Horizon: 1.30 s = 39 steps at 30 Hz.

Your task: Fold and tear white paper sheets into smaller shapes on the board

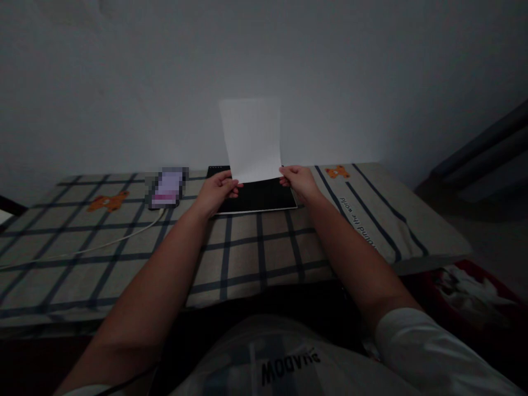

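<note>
A white sheet of paper [253,140] stands upright between my two hands, its near edge toward me. My left hand [216,190] pinches the lower left corner between thumb and fingers. At the lower right corner, my right hand [299,180] grips the paper the same way. Beneath the sheet lies a black notebook or pad [259,197] with a light front edge and small holes or rings along its back left edge. The paper hides part of its back edge. Whether the sheet is joined to the pad I cannot tell.
A phone [168,188], its screen blurred, lies to the left with a white cable [132,235] plugged in. A checked cloth [243,242] with bear prints covers the table. A wall [330,82] rises behind it. Low at the right is a red bin [503,275] holding crumpled white stuff.
</note>
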Available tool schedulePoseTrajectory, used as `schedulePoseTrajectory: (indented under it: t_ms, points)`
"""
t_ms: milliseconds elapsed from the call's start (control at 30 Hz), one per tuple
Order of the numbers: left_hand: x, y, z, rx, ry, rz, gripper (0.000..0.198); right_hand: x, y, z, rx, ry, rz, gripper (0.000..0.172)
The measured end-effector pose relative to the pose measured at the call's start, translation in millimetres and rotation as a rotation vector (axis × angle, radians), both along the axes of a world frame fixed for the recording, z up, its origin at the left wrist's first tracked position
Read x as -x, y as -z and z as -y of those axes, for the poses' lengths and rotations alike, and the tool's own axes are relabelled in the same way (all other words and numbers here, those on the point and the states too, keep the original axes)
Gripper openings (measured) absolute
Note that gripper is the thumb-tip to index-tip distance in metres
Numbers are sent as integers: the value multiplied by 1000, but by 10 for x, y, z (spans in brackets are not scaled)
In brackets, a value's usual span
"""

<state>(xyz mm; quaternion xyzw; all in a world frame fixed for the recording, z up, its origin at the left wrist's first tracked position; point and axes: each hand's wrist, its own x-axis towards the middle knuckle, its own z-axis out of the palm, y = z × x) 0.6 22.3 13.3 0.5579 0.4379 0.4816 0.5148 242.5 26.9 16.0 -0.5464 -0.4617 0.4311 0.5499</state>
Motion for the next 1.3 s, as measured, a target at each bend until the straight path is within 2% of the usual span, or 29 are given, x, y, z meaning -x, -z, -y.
schedulePoseTrajectory:
  t_ms: [133, 267, 367, 500, 667, 833, 933, 1067, 1300]
  points:
    - [53, 4, -21, 49, 14, -3, 25, -28, 9, -17, -17, -9, 29, 14]
    - [63, 33, -64, 31, -106, 108, 23, -6, 26, -11, -65, -71, 72, 13]
    - [51, 57, -89, 23, -143, 190, 18, 23, 26, 11, -63, -127, 101, 13]
    - [52, 78, -112, 4, -195, 150, 11, 54, 4, 49, -28, -167, 117, 14]
    - [70, 53, -114, 4, -230, 125, 7, 56, 14, 70, 66, -224, 39, 19]
    - [56, 14, -68, 54, -181, 177, 9, 16, 60, 39, 90, -290, -85, 19]
    - [33, 8, -34, 86, -139, 167, 9, 10, 43, 33, 46, -261, -127, 14]
    - [9, -5, -5, 141, -100, 130, 7, 36, -16, 62, 40, -158, -56, 11]
    - [22, -4, -35, 146, -184, 197, 4, 58, -47, 100, 52, -146, -3, 16]
